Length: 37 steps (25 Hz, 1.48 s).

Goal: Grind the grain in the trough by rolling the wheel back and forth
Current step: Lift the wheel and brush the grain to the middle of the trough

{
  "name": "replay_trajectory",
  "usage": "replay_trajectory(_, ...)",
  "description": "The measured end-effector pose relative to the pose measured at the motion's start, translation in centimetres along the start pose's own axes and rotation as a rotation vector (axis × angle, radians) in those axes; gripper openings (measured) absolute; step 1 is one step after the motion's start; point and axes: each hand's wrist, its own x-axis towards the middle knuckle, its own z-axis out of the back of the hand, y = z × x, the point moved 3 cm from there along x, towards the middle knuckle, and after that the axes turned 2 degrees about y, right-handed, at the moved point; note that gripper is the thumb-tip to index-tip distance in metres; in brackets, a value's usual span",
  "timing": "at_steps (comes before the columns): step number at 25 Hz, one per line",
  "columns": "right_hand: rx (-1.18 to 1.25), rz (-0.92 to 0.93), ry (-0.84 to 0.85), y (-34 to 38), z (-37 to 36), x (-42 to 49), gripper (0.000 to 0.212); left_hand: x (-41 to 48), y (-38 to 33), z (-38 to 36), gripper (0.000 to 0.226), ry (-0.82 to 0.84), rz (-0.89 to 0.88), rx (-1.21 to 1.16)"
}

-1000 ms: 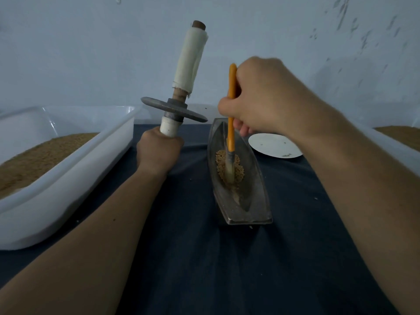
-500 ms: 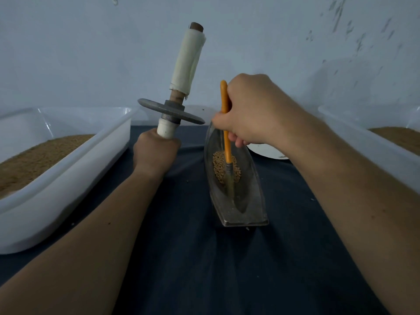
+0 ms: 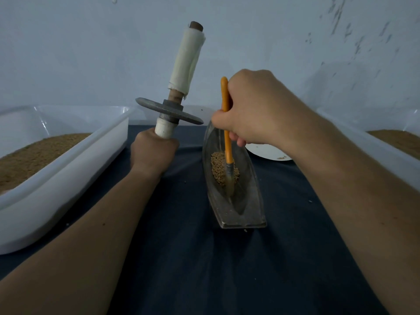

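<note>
A boat-shaped metal trough (image 3: 247, 212) lies lengthwise on the dark cloth, with a small heap of grain (image 3: 218, 169) in its middle. My left hand (image 3: 153, 151) grips the lower white handle of the grinding wheel (image 3: 169, 111), which it holds upright in the air left of the trough; the upper handle is wrapped in pale cloth. My right hand (image 3: 252, 110) grips an orange-handled brush (image 3: 226, 123) above the trough's far end. The bristles touch the trough floor at the near side of the grain.
A large white tub (image 3: 68, 160) of brown grain stands at the left. Another white tub (image 3: 386, 146) with grain is at the right. A white plate (image 3: 266, 153) lies behind my right forearm. A pale wall closes off the back.
The brush and my right hand have dropped lower and come slightly nearer along the trough, so the bristles now reach its floor. The wheel in my left hand has hardly moved.
</note>
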Motion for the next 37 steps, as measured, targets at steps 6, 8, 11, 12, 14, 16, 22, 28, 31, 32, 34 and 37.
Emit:
replay_trajectory(6,0.052,0.009,0.043,0.2,-0.4,-0.3,0.018,0.0,0.0,-0.1,0.024,-0.002,-0.008,0.007)
replay_trajectory(8,0.017,-0.006,0.026,0.0,-0.6,-0.2,0.019,0.0,0.1,-0.1,0.023,-0.007,-0.009,0.009)
replay_trajectory(11,-0.007,0.035,-0.051,0.2,-0.2,-0.2,0.021,-0.1,0.0,-0.1,0.024,-0.007,-0.011,0.010)
replay_trajectory(12,-0.002,0.055,-0.053,0.4,-0.1,-0.2,0.022,-0.1,-0.1,-0.1,0.025,-0.004,-0.012,0.012)
replay_trajectory(14,-0.003,0.072,-0.017,0.7,-0.5,-0.2,0.021,-0.1,-0.1,-0.2,0.025,0.001,-0.018,0.022)
replay_trajectory(16,-0.001,0.052,-0.067,0.1,-0.5,0.2,0.024,-0.2,-0.1,-0.2,0.023,0.003,-0.027,0.030)
replay_trajectory(22,0.159,0.026,-0.483,-3.2,-0.5,1.6,0.028,-0.4,-0.3,-0.1,0.022,0.001,-0.037,0.061)
replay_trajectory(28,0.173,-0.024,-0.359,-5.5,-3.7,2.3,0.031,-0.2,-0.2,-0.1,0.021,-0.008,-0.043,0.092)
replay_trajectory(31,0.148,-0.026,-0.393,-5.9,-3.4,2.3,0.031,-0.3,-0.3,-0.2,0.019,0.002,-0.057,0.104)
replay_trajectory(32,0.151,-0.017,-0.422,-5.8,-3.2,2.3,0.031,-0.3,-0.3,-0.2,0.018,0.003,-0.062,0.104)
replay_trajectory(34,0.181,-0.001,-0.440,-5.5,-2.9,2.3,0.031,-0.4,-0.4,-0.2,0.017,0.003,-0.064,0.103)
replay_trajectory(37,0.192,0.003,-0.404,-4.9,-3.1,2.2,0.031,-0.5,-0.4,-0.2,0.016,0.009,-0.070,0.109)
